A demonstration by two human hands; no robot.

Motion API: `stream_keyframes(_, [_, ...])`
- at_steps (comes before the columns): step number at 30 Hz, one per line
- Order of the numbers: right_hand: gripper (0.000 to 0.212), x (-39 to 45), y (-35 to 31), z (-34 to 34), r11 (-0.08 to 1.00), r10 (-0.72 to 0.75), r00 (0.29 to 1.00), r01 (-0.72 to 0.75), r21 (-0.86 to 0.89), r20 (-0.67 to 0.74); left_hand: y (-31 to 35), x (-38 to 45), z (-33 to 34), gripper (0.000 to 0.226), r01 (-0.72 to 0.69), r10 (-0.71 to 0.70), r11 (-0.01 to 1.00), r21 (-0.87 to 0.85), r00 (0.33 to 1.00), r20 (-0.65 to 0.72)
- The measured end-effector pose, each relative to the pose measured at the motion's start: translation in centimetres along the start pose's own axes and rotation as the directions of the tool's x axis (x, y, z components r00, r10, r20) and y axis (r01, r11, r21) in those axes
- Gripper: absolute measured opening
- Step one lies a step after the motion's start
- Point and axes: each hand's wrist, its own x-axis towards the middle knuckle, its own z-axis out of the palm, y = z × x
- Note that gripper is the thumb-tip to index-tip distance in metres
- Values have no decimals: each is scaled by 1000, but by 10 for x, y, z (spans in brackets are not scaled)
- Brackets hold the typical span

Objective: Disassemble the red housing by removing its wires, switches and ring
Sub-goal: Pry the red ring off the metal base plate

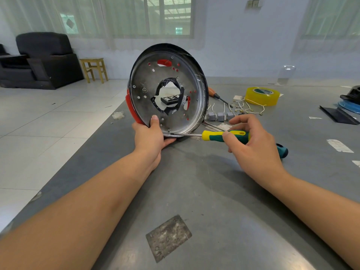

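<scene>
The red housing (131,106) stands on its edge on the grey table, its round metal plate (171,94) with a central hole facing me. My left hand (151,138) grips its lower rim, thumb on the plate. My right hand (251,145) holds a yellow-and-green screwdriver (222,135) by the handle; its tip touches a screw at the plate's bottom edge. Three grey switches (221,116) with wires lie on the table behind the housing. Loose pale wires (247,109) lie further back.
A yellow tape roll (262,96) sits at the back right beside an orange-handled screwdriver (215,94). Black and blue parts (348,106) lie at the far right edge. Another teal tool handle (282,151) shows behind my right hand. The table's left edge drops to tiled floor.
</scene>
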Motion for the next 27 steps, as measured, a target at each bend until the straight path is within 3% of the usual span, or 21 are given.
stream_keyframes(10, [16, 7, 9, -8, 981, 126, 992, -124, 149, -4, 2, 2, -2, 20, 4, -4, 1000, -14, 1000, -7])
stream_keyframes(13, [20, 9, 14, -13, 969, 135, 986, -152, 194, 99, 3, 1, -3, 21, 18, -18, 999, -39, 1000, -5])
stream_keyframes(16, [27, 9, 17, -15, 979, 130, 962, -163, 121, 239, 3, 1, -4, 22, 23, -23, 998, -56, 1000, 3])
stream_keyframes(18, [27, 9, 19, -15, 993, 113, 946, -118, -1, 303, 3, 1, -4, 21, 23, -22, 997, -68, 1000, 16])
stream_keyframes(21, [29, 4, 16, -14, 975, 6, 921, 81, -206, 390, 3, 0, -3, 13, 21, -19, 998, -66, 999, 29])
stream_keyframes(27, [23, 0, 10, -10, 871, -87, 882, 293, -394, 463, -2, 1, 0, 21, -26, 27, 999, -21, 999, 40])
